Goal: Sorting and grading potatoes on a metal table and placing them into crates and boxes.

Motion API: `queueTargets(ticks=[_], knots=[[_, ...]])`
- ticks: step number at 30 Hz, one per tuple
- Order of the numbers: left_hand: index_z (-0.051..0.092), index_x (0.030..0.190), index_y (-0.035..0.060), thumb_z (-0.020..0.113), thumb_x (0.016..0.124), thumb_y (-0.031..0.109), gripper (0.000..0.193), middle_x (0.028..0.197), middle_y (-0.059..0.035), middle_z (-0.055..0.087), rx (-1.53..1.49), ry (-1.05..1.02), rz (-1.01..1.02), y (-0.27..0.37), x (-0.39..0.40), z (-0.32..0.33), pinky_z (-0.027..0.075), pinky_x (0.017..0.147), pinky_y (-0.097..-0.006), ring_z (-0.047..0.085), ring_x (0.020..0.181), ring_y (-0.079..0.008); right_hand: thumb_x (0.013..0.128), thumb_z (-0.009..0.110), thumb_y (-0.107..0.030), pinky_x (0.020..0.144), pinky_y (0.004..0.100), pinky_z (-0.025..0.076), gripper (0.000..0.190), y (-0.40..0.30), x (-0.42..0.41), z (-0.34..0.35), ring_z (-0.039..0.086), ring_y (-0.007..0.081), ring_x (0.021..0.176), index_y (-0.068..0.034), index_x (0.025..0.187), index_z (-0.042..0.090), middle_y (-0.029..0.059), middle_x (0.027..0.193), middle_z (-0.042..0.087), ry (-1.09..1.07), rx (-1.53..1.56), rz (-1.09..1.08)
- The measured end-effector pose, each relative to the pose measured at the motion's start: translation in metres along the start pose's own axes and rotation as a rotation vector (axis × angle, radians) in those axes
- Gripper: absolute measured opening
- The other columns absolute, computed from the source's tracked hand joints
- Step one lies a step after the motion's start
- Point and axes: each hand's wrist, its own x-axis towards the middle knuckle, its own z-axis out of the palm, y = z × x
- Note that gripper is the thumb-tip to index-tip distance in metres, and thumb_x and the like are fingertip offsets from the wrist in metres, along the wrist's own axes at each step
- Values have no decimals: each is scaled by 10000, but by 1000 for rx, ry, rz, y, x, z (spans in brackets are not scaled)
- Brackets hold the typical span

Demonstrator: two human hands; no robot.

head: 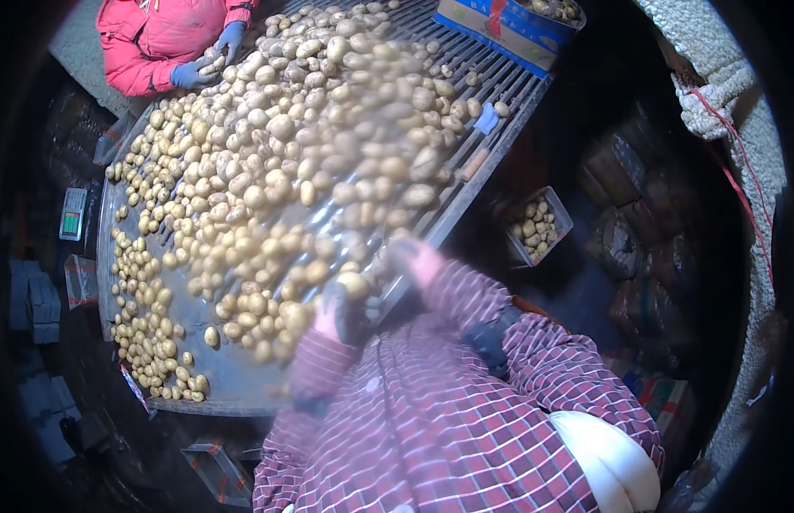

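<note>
A large heap of potatoes (pixel 278 126) covers the slatted metal sorting table (pixel 504 96) before me. My left hand (pixel 337 309), in a dark glove, is at the table's near edge. A large potato (pixel 355 286) lies right by its fingers; whether they grip it cannot be told. My right hand (pixel 410 254), blurred, is over the right part of the near edge, beside the potatoes. What it holds, if anything, does not show. Smaller potatoes (pixel 155 340) are gathered on the smooth left end of the table.
Across the table a person in a pink jacket (pixel 147 45) handles potatoes with gloved hands (pixel 193 74). A blue cardboard box (pixel 499 32) with potatoes stands at the far right. A plastic crate (pixel 557 211) of potatoes is below the right edge. A digital scale (pixel 72 213) is at left.
</note>
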Motion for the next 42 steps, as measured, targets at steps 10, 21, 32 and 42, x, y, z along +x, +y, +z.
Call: queueTargets(ticks=[10, 21, 32, 42], knots=[[452, 1267, 67, 619, 772, -25, 531, 1205, -119, 506, 1451, 377, 837, 25, -42, -16, 433, 954, -336, 522, 1109, -244, 807, 635, -345, 814, 369, 480, 401, 19, 22, -156, 620, 303, 918, -46, 1073, 612, 164, 974, 657, 244, -714, 230], [487, 1224, 41, 651, 699, 6, 551, 1277, -199, 424, 1679, 683, 666, 23, -50, -13, 393, 994, -420, 453, 1170, -375, 779, 649, -300, 818, 388, 483, 318, -4, 51, -146, 625, 319, 922, -48, 973, 633, 159, 947, 665, 282, -1064, 118], [491, 1229, 37, 690, 687, 52, 577, 1246, -222, 436, 2034, 788, 557, 15, -55, -60, 378, 996, -439, 439, 1168, -390, 868, 585, -215, 612, 344, 494, 176, 86, 25, -200, 613, 198, 707, -86, 986, 601, 64, 830, 636, 76, 177, 568], [524, 1139, 27, 672, 704, 108, 467, 1216, -212, 475, 2044, 691, 574, 22, -50, -73, 393, 960, -446, 462, 1117, -371, 879, 591, -399, 797, 462, 518, 435, 160, -13, -263, 589, 314, 944, -118, 1201, 511, 139, 1039, 577, 954, 1061, 250]])
